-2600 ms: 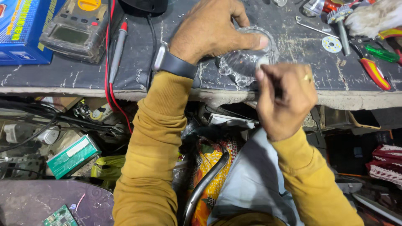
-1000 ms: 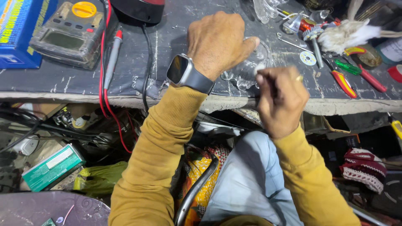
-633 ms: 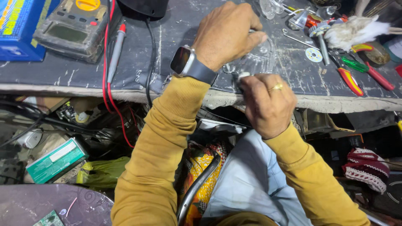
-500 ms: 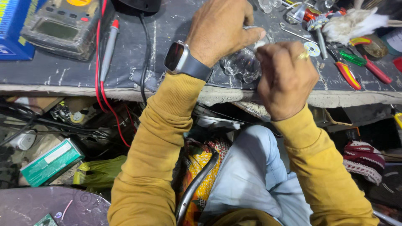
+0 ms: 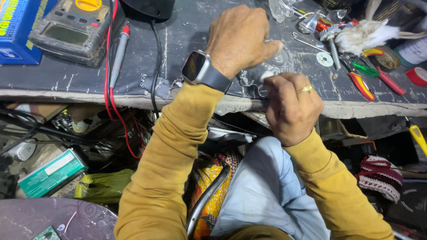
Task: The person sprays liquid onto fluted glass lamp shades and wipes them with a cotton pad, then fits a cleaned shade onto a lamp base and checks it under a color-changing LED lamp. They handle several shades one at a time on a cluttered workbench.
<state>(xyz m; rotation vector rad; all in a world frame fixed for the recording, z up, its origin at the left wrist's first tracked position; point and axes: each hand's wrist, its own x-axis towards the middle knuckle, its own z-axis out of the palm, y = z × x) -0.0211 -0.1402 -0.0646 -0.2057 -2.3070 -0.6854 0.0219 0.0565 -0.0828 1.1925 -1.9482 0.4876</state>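
Clear plastic piece (image 5: 267, 73): upper centre, on dark tabletop (image 5: 80, 75).
Left hand (image 5: 240, 38): grip pressing it down.
Right hand (image 5: 291, 106): clenched, working its edge.

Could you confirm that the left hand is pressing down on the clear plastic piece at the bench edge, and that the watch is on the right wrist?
Not quite: the head view shows the watch on the left wrist; the right hand wears only a ring. The rest holds: the left hand presses on the clear plastic piece at the edge of the bench.
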